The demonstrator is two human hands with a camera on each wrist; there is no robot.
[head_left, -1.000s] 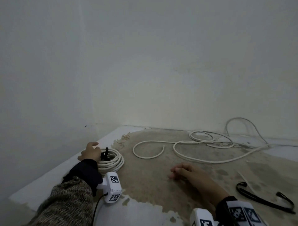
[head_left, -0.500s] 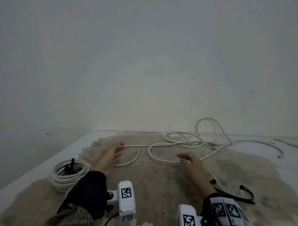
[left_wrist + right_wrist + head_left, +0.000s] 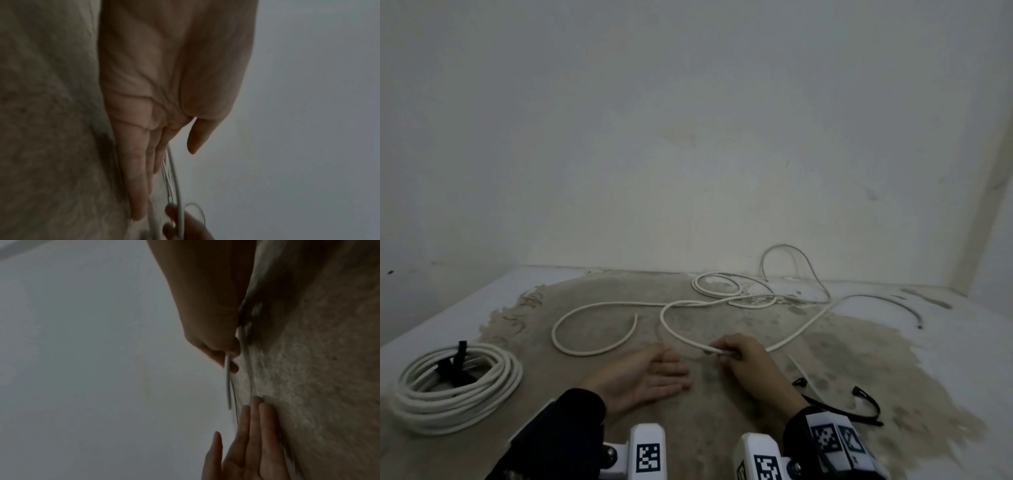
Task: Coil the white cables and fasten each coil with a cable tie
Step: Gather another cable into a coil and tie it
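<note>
Right hand (image 3: 743, 356) pinches loose white cable (image 3: 688, 337); left hand (image 3: 650, 377) flat, fingers straight; no readable writing.

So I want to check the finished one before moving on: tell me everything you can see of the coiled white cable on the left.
The coiled white cable lies flat on the floor at the left, wound into several roughly round, stacked loops of smooth round cord. A black cable tie wraps its far side, one end sticking up. Nothing else touches it: the open left hand rests apart to its right, and the right hand pinches the loose white cable instead.
</note>
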